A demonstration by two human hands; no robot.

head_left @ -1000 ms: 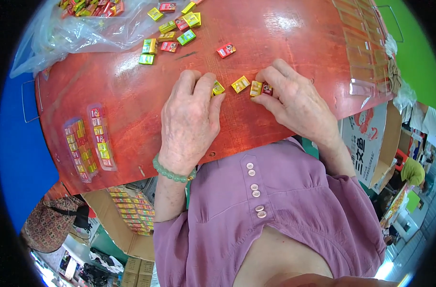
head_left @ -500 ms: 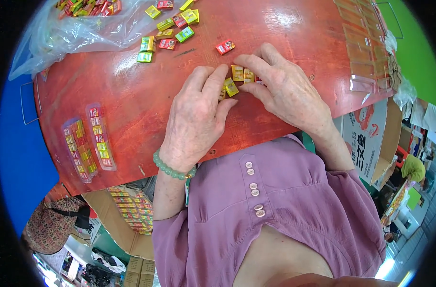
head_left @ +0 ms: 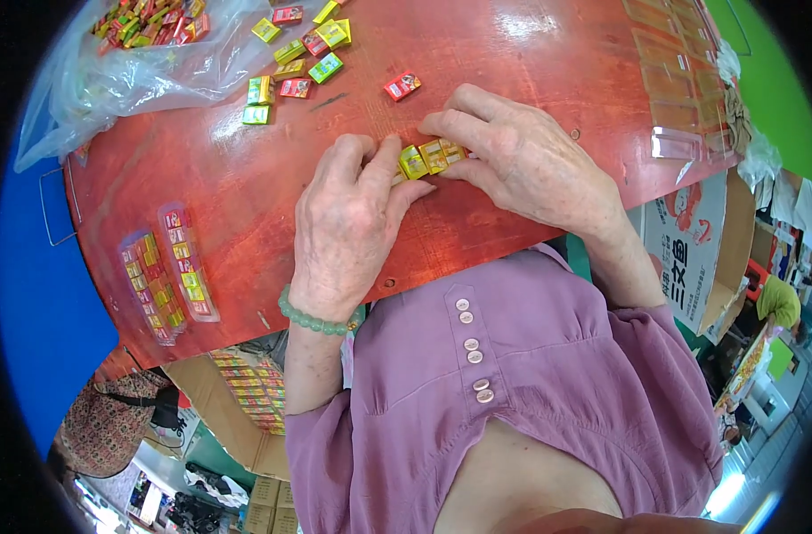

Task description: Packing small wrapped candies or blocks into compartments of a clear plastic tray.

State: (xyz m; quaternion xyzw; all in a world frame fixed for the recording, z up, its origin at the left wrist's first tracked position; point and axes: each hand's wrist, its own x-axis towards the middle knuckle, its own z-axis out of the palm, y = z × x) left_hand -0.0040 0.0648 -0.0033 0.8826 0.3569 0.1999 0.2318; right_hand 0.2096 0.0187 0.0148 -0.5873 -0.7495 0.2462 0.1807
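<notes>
Between my two hands a short row of small yellow boxes point(head_left: 433, 157) lies on the red table point(head_left: 272, 205). My left hand point(head_left: 348, 214), with a green bead bracelet at its wrist, closes thumb and fingers round the row's left end. At the right end my right hand point(head_left: 531, 160) pinches the row between thumb and fingers. Both ends of the row are partly hidden by the fingers. A loose red box point(head_left: 402, 86) lies just beyond the hands. Farther off to the left are several loose yellow, green and red boxes point(head_left: 326, 68).
A clear plastic bag point(head_left: 139, 89) at the far left holds a heap of small boxes. Two clear trays of boxes, one narrow point(head_left: 189, 262) and one wider point(head_left: 154, 289), lie at the left. Clear trays point(head_left: 675, 143) lie far right. Below the table's near edge stands a carton point(head_left: 210, 405) of filled packs.
The tilted yellow box at the row's left end now lines up with the others. My left hand has shifted a little left. The whole view has also moved slightly.
</notes>
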